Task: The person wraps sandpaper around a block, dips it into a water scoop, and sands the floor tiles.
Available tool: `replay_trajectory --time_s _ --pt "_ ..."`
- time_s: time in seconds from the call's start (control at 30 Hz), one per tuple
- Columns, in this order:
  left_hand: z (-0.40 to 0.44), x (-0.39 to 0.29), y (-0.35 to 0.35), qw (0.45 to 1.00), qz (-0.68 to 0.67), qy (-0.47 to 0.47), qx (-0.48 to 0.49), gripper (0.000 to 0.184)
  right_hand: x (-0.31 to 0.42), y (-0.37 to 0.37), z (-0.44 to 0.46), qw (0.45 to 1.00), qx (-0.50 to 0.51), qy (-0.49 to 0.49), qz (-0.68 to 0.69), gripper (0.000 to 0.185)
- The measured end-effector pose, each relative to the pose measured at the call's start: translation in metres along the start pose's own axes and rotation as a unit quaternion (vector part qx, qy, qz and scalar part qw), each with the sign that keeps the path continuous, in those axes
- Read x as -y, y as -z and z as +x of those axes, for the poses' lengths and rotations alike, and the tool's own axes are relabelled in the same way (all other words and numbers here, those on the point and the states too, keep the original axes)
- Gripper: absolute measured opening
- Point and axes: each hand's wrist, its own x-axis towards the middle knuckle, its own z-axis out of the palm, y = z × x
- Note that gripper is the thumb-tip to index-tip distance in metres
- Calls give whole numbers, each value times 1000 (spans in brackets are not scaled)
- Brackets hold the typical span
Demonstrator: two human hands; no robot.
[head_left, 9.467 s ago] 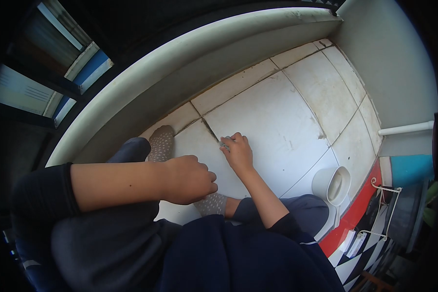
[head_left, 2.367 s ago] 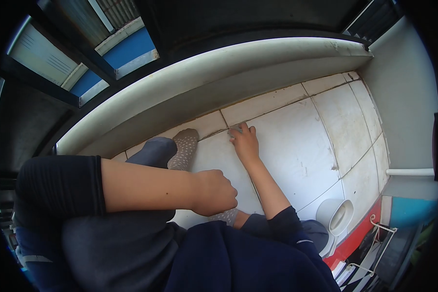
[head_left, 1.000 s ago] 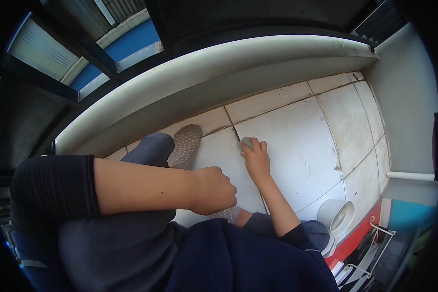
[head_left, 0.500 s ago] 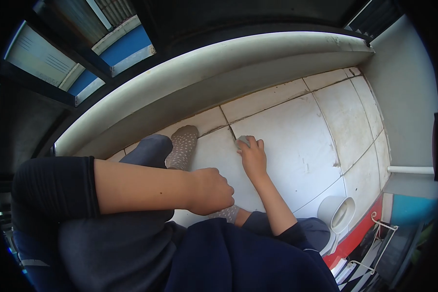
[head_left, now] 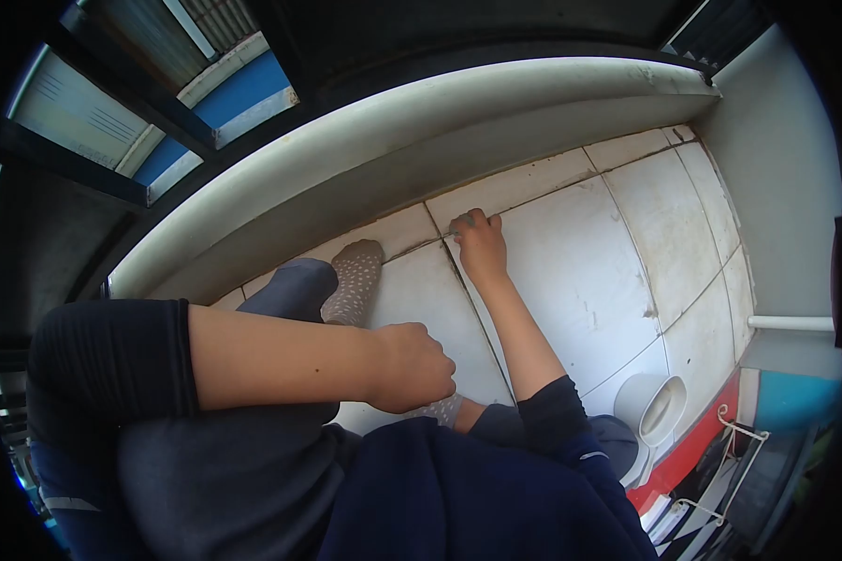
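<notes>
Head view: a white scoop [head_left: 643, 408] sits on the tiled floor [head_left: 571, 262], its mouth tipped to one side and its handle running down beside the person's bent knee. Up and to the left of the scoop, well apart from it, the right hand [head_left: 482, 245] reaches down to the floor. Its grip is pinched around a small grey-green pad [head_left: 463, 222], which is mostly hidden by the fingers; the pad is at the tiles, next to the spot where dark joint lines cross.

Farther left of the scoop and a little above its level, the left hand [head_left: 413, 368] is curled into a fist, its forearm lying across the person's raised leg. Whether anything is inside that grip cannot be told.

One spotted sock [head_left: 354, 283] stands on the tiles beyond the left fist, up and left of the scoop; another shows partly below the fist. Above the scoop, on the far side of the floor, runs a curved pale ledge [head_left: 393, 131] with a dark frame [head_left: 524, 26] over it. To the right of the scoop are a white pipe [head_left: 792, 323], a red strip [head_left: 669, 475] and a wire rack [head_left: 745, 428].
</notes>
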Motion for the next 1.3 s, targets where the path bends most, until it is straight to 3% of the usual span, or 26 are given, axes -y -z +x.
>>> replay_trajectory --time_s 0.2,0.3,0.4,0.57,0.63,0.77,0.87,1.03,1.1,1.2,1.3 --pt "0 0 3 1000 20 -6 7 17 2 2 7 998 28 40 51 18" --pt "-2 0 -2 1000 7 -3 1 17 -8 1 9 1000 12 -5 8 18" --pt "0 0 1 1000 10 2 9 17 6 -5 6 998 24 65 -5 19" --pt "-4 1 -4 1000 3 -11 -16 16 -5 -1 13 998 51 44 -19 18" --pt "-5 2 -3 1000 6 -4 -8 16 -5 -2 14 998 3 36 -52 18" --pt "-2 1 0 1000 16 -6 8 16 6 1 8 995 25 95 2 17" --pt "-1 -1 -2 1000 17 -17 -10 17 -9 7 19 997 69 23 -22 18" --pt "0 -1 0 1000 17 -7 17 17 2 -2 13 995 16 87 -52 16" --pt "3 -4 1 1000 18 -11 16 17 6 -2 14 992 89 82 -20 19" --pt "2 -2 -1 1000 16 -9 14 18 -7 4 23 992 109 24 -59 21" --pt "1 0 -3 1000 15 -4 16 18 -3 1 24 988 101 36 -108 22"
